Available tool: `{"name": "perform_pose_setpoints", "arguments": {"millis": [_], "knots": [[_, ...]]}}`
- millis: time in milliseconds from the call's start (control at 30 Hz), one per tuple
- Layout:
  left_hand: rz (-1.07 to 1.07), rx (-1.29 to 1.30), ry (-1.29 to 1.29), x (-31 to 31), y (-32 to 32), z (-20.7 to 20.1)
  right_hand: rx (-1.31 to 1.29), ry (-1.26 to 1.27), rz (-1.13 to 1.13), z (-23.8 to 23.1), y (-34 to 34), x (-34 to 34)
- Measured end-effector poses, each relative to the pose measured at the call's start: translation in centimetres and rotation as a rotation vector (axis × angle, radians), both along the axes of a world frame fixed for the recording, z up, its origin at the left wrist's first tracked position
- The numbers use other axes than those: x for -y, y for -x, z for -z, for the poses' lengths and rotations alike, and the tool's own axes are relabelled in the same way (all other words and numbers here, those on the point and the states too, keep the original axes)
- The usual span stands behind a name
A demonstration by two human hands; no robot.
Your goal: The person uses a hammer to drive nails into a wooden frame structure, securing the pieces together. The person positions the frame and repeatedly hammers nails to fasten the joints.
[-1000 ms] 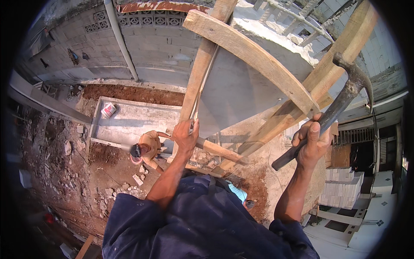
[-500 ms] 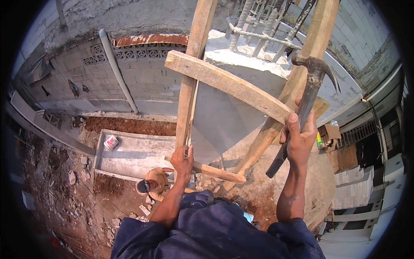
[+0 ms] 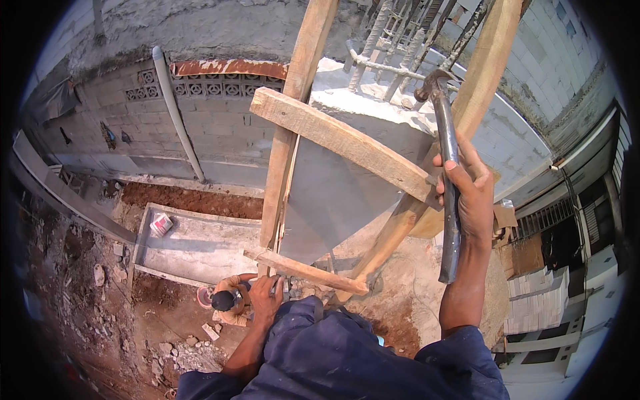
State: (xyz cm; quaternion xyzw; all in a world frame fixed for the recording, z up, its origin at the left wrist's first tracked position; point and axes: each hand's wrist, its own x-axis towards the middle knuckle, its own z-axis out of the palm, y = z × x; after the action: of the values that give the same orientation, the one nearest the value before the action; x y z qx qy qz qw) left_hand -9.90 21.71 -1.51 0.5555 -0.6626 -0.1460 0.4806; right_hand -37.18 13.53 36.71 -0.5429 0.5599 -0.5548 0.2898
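Left post tilted; upper crosspiece slants across it. Hammer by crosspiece's right end, near upright, now tipping left; leaned right earlier. Right hand clamped round it. Left hand lower than before, now by post's foot; can't tell its grip.

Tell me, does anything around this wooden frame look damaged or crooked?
Yes. The upper crosspiece slants down to the right across the two posts, though the lens may exaggerate it. At upper left, the metal strip above the vent blocks is patchy with rust. Broken rubble lies scattered on the ground at lower left.
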Motion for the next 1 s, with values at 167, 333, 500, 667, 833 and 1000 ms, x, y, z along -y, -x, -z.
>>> {"name": "perform_pose_setpoints", "arguments": {"millis": [167,333,500,667,833,1000], "knots": [[0.130,0.080,-0.118,-0.2,-1.3,0.2,0.211,0.172,-0.139,-5.3,-0.9,2.5],[0.178,0.125,-0.135,0.8,-1.3,0.0,0.692,-0.143,-0.610,-9.6,1.7,9.9],[0.145,0.031,-0.101,1.4,0.4,-0.9,1.258,-0.337,-0.537,-10.1,4.1,15.1],[-0.033,-0.013,-0.087,0.7,-1.1,-0.2,1.395,-0.444,-0.509,-8.7,7.5,21.8],[-0.215,-0.023,0.005,2.4,-3.4,-0.4,1.224,-0.419,-0.640,-7.1,9.1,23.6],[-0.156,0.246,-0.124,5.9,-3.8,-1.4,0.942,-0.324,-0.775,-7.1,9.7,21.4]]}}
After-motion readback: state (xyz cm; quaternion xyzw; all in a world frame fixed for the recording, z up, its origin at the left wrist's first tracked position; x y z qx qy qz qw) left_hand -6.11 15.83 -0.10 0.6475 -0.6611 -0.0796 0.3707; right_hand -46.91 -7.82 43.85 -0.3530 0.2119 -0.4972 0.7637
